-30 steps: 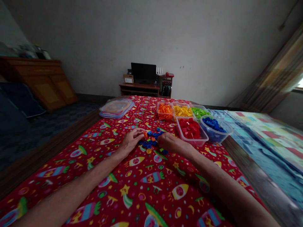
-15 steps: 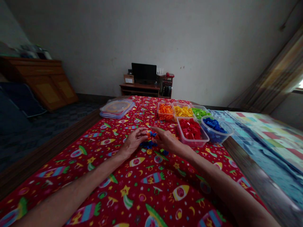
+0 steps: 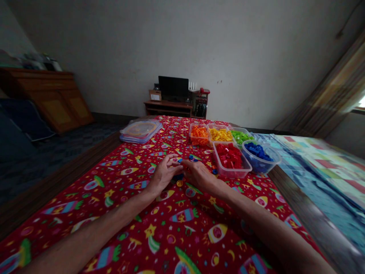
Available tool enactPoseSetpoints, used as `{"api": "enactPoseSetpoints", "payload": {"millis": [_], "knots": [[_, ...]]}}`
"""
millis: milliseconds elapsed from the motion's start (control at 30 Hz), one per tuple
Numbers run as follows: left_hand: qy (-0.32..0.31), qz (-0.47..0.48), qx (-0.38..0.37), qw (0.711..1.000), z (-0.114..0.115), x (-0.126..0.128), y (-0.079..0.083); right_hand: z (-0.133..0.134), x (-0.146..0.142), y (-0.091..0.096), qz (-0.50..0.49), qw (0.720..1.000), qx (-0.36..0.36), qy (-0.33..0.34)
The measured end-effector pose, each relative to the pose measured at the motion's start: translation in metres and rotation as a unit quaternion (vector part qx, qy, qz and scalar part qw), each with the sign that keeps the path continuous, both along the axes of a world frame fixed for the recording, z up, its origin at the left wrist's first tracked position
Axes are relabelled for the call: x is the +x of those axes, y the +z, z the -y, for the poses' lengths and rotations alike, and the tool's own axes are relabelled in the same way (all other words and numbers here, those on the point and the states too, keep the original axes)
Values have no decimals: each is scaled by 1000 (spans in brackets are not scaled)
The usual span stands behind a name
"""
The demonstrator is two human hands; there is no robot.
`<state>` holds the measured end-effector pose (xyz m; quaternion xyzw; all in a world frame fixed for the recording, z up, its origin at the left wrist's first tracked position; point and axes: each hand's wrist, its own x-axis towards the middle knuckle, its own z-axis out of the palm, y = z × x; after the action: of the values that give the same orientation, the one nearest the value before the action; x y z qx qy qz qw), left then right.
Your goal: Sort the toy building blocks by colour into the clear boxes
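Left hand (image 3: 162,174) and right hand (image 3: 201,176) nearly meet above the cloth-covered desk (image 3: 196,224), both half-curled; small blue piece (image 3: 180,161) sits between their tips. Whether either hand grips it, cannot tell: mostly hidden. Likely light, stiff, smooth plastic, not fragile; best pinched by its edges. Count: one yellow round piece (image 3: 179,183) just nearer the wearer; five clear tubs (image 3: 235,174), four rectangular, one round; one lid stack (image 3: 139,131).
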<state>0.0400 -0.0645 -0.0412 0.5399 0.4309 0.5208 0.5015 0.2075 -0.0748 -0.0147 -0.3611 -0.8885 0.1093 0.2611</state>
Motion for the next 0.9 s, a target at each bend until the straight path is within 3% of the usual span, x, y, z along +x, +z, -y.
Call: {"api": "enactPoseSetpoints", "payload": {"millis": [300, 433, 567, 700, 767, 900], "knots": [[49, -66, 102, 991, -20, -13, -12, -12, 28, 20, -11, 999, 15, -32], [51, -112, 119, 985, -37, -18, -11, -44, 43, 38, -5, 995, 33, -89], [37, -133, 123, 983, -47, -19, -18, -99, 44, 77, 58, 981, 46, -179], [52, -120, 128, 983, -48, -24, -23, -143, 38, 112, 94, 962, -43, -251], [56, -113, 116, 985, -46, -27, -23, -151, 37, 120, 105, 955, -63, -270], [48, -113, 104, 987, -44, -26, -21, -140, 43, 117, 80, 950, -16, -301]]}}
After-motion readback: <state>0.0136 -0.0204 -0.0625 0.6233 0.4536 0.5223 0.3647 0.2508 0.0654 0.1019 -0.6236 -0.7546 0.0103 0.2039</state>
